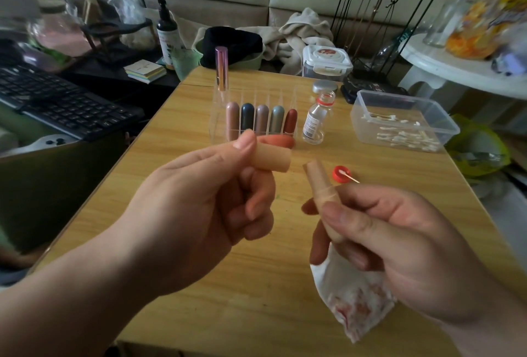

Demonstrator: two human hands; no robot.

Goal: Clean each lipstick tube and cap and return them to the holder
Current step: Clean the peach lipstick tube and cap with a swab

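My left hand (199, 208) pinches a beige lipstick cap (273, 157) between thumb and forefinger, open end facing right. My right hand (399, 245) grips the matching beige lipstick tube (320, 185), tilted up to the left, together with a white wipe (353, 302) stained red that hangs below the palm. Cap and tube are a short gap apart above the wooden table (171, 185). Behind them stands the clear acrylic holder (219, 117) with several capped lipsticks in a row and a tall pink metallic tube (221, 67) at its back left.
A small glass bottle (315, 120) stands right of the holder, its red cap (340, 174) and a cotton swab (349, 177) lying nearer. A clear tub of cotton swabs (402, 120) sits at the right. A keyboard (57, 100) lies left of the table.
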